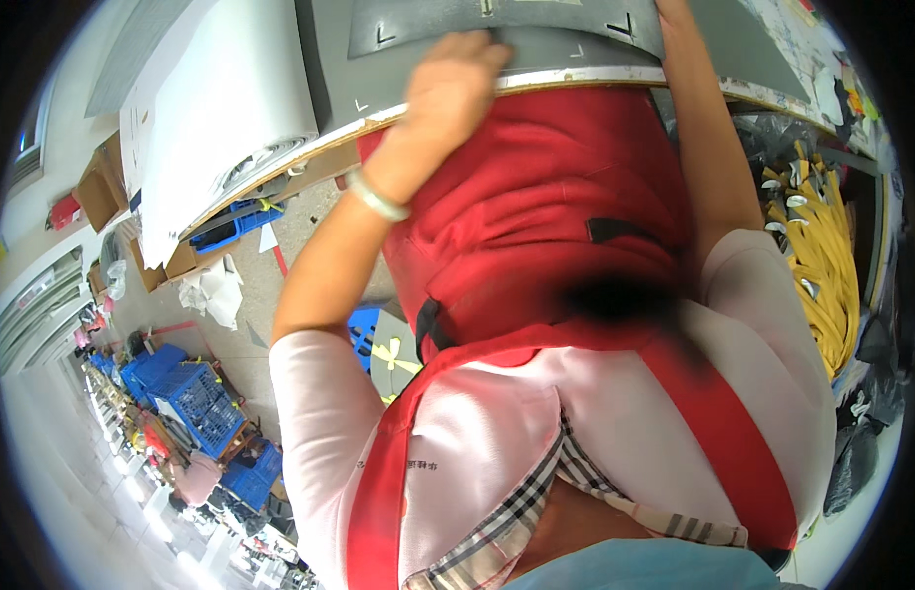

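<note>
**Hands on the grey sheet at the surface edge**

At far left we see blue crates (187, 393) on the floor, well apart from us, and a white sheet (222, 108) draped over the surface's (595, 77) left end. Next, our left hand (453, 84) rests with fingers curled down on the near edge of the grey sheet (497, 25), which lies flat on the surface just above our red apron (536, 216). We cannot tell if the hand pinches the sheet or only presses it. Our right hand (671, 12) reaches up to the same sheet at the picture's top edge; the fingers are cut off, so whether it is open or closed cannot be told. Far right, yellow pieces (821, 256) lie heaped beside us.

We judge the sheet could skew or slide if one hand pushes harder than the other, and the apron pressed to the edge could snag it.
</note>
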A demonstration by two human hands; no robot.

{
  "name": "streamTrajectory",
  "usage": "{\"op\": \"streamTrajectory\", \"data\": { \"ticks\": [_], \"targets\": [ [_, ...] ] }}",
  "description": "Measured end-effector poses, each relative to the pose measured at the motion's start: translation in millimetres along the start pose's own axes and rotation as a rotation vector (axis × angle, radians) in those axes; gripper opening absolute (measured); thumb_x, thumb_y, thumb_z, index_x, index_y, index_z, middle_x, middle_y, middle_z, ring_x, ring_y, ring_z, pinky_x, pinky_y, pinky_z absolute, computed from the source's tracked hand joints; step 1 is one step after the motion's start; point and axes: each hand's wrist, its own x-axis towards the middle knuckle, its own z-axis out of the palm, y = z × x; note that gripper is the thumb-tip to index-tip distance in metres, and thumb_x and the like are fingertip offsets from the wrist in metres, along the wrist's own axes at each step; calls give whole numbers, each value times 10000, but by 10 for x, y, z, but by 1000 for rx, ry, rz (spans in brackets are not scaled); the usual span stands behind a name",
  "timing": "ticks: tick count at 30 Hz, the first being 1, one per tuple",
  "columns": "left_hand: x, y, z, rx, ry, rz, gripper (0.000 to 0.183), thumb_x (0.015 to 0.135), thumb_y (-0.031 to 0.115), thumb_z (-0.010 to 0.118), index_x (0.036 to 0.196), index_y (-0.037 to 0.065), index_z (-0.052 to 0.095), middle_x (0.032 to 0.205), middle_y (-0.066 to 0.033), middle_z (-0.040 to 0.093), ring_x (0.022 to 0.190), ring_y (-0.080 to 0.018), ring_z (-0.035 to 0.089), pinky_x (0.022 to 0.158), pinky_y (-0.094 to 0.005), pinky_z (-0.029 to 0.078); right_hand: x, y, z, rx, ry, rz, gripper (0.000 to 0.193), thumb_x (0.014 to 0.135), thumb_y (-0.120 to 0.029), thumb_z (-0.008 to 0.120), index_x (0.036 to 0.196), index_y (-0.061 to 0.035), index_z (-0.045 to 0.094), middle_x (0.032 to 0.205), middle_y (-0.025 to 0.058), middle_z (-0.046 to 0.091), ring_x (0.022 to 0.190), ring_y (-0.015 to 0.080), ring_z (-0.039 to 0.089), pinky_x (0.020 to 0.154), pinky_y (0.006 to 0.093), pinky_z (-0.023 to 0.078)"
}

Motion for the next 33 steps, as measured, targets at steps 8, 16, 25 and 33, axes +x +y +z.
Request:
{"op": "streamTrajectory", "data": {
  "ticks": [8,16,25,33],
  "targets": [
    [1363,960,1044,40,556,334,204,855,129,662,1025,37,729,821,-152,707,732,-305,705,663,-429,570,-480,-706,168,102,-16,-113,505,1041,-354,625,1443,-67,516,1300,80,640,1162,190,610,1007,339,503],
    [1601,473,730,-225,692,146,180,892,145,632,975,13,722,831,-174,709,730,-313,702,677,-438,562,-657,-534,-102,111,-121,-164,323,1024,-250,659,1289,-72,605,1189,17,668,1042,133,639,930,298,517],
    [1390,-867,296,-316,844,-267,220,939,165,593,911,-18,713,844,-202,712,727,-323,699,694,-450,551,-702,-339,-818,58,151,1,565,1025,-349,643,1503,-96,481,1440,92,582,1286,241,583,1121,408,459],
    [-861,-3480,-2183,-294,1037,-869,191,949,141,632,871,-6,726,684,-124,688,565,-206,609,560,-388,506,-830,-498,-415,28,193,101,596,1036,-418,607,1501,-67,477,1461,117,562,1312,287,546,1139,412,430]
  ]
}}
